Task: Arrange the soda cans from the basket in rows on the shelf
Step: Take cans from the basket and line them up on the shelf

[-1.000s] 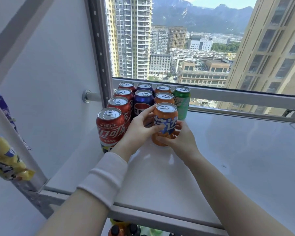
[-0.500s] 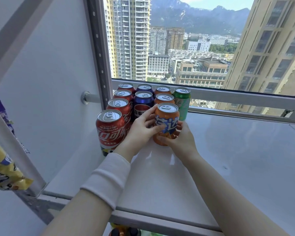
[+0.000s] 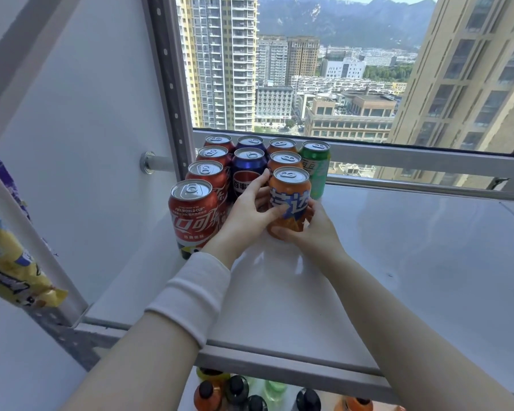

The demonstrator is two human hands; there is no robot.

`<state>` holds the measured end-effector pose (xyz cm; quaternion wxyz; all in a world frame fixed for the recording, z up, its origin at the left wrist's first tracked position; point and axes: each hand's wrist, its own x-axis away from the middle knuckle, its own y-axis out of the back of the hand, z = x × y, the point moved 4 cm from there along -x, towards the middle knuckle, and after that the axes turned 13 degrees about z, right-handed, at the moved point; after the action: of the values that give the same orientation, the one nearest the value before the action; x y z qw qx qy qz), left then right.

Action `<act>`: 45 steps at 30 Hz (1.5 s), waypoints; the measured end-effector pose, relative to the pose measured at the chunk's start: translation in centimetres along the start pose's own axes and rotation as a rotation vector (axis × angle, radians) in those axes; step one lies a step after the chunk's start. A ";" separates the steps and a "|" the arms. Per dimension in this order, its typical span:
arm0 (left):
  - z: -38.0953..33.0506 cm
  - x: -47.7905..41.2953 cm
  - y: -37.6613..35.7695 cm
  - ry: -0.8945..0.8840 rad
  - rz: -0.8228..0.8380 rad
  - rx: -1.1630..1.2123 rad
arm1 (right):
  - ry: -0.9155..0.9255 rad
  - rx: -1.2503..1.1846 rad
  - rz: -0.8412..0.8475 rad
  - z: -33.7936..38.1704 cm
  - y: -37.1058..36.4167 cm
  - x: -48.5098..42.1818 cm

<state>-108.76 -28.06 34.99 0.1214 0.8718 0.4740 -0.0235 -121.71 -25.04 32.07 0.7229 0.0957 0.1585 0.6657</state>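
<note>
On the white shelf (image 3: 398,262), at about twelve o'clock from the middle of our view, we hold an orange Fanta can (image 3: 290,200) upright between both hands. Our left hand (image 3: 247,215) comes in from seven o'clock; its grip is wrapped round the can's left side, thumb across the blue lettering and fingers reaching behind. Our right hand (image 3: 315,232) comes from five o'clock, its grip cupping the lower right side with the thumb laid along the base. That thumb hides the bottom rim, so we cannot tell whether the can stands on the shelf or sits just above it.

The can is at the front of the orange row, with two more orange cans (image 3: 285,160) lined up behind it toward the window (image 3: 339,69). At nine o'clock of it is a gap, and behind that gap stand two blue Pepsi cans (image 3: 248,169), one behind the other. Further left runs a row of four red Coca-Cola cans (image 3: 193,215), the nearest well forward of the rest. At one o'clock of the held can a single green can (image 3: 316,164) stands just beside the orange row.

A white sleeve (image 3: 190,295) covers our left forearm. A yellow snack bag (image 3: 9,268) hangs at nine o'clock — outside the shelf's side panel. Bottles (image 3: 238,393) stand below the front edge at six o'clock.
</note>
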 end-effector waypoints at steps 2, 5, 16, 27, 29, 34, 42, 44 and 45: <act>-0.3 0.7 -0.4 0.015 0.002 -0.004 | -0.023 0.094 -0.008 0.0 0.4 0.9; -0.4 2.7 -0.8 0.026 -0.064 -0.099 | -0.069 0.303 -0.075 0.5 1.0 3.6; 0.5 17.4 -6.4 -0.320 -0.196 -0.697 | 0.135 0.910 -0.204 -0.1 -1.5 20.6; 10.0 31.8 -15.4 -0.154 -0.012 -0.715 | 0.101 0.861 -0.105 -10.8 -5.5 36.2; 13.0 33.6 -16.9 -0.043 0.046 -0.736 | 0.007 0.842 -0.037 -13.8 -6.2 38.6; 20.7 37.7 -19.2 0.170 0.109 -0.749 | -0.198 0.854 0.088 -21.0 -8.5 43.1; 38.8 44.5 -22.4 0.542 0.309 -0.661 | -0.555 0.631 0.262 -36.5 -15.1 47.1; 45.0 45.8 -23.6 0.627 0.360 -0.629 | -0.651 0.532 0.306 -42.5 -17.8 47.6; 48.2 46.4 -24.3 0.668 0.381 -0.612 | -0.690 0.492 0.326 -45.8 -19.2 47.9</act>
<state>-99.91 11.41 -23.58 0.2155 0.8272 0.3043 0.4204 -117.13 17.40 -22.17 0.5747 0.5049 0.0445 0.6426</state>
